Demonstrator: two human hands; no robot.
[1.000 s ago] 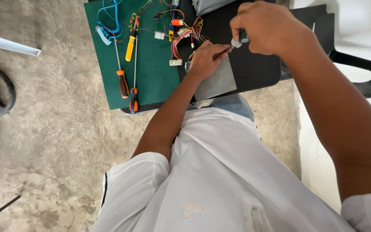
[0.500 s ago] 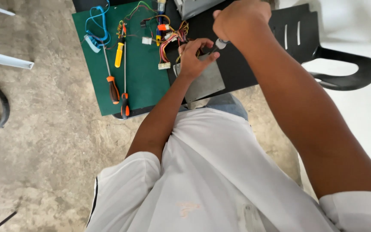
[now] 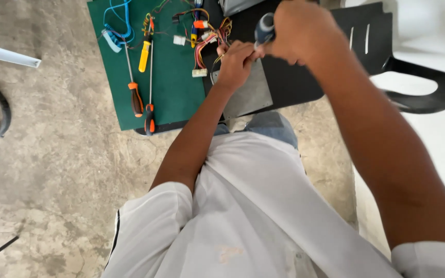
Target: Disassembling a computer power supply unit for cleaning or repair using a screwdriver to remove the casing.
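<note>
Two hands are working at twelve o'clock: the right hand [image 3: 305,31] is wrapping fully around a grey-handled tool [image 3: 264,28], and the left hand [image 3: 235,64] is pressing curled fingers on a grey metal plate [image 3: 251,95]; whether it pinches anything, I cannot tell. At ten o'clock, orange-handled screwdrivers [image 3: 142,105] are lying near the green mat's [image 3: 171,87] lower edge, bare concrete floor [image 3: 52,170] spreading beyond.

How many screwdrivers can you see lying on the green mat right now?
3. Two orange-and-black screwdrivers lie side by side near the green mat's front edge; a yellow-handled screwdriver lies above them. The right hand grips another tool; more may be hidden.
</note>
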